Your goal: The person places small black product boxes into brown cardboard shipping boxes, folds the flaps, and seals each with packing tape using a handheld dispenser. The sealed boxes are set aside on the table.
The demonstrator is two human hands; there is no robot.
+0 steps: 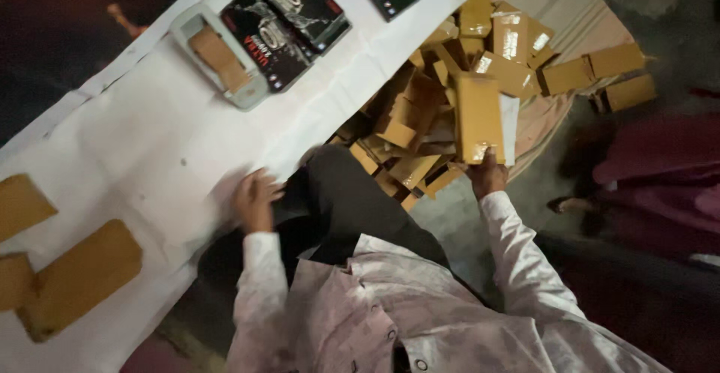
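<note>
Standing upright in the right hand [487, 174], a flat brown taped packet [478, 118] is gripped by its lower end, with a white sheet [509, 127] pressed against its right side. The packet rises over the near right edge of a heap of similar brown packets [420, 129], which spreads on a pale cloth [551, 118] from the middle of the scene toward the far right. The left hand [255, 199] lies well apart from the packet, to the left, resting on the near edge of a long white sheet [150, 163] that covers the work surface; it is blurred, and I cannot tell whether its fingers are curled or flat. Between the 2 hands sits the person's dark-trousered knee [345, 193].

On the white sheet, far from the left hand, stands a grey tape dispenser [217, 58] loaded with brown tape, with 3 black printed boxes [289, 17] just beside it. At the left edge lie 3 more brown parcels [82, 272]. The middle stretch of the white sheet is bare. At the right, dark red cloth [660, 170] borders a grey floor strip [465, 223].
</note>
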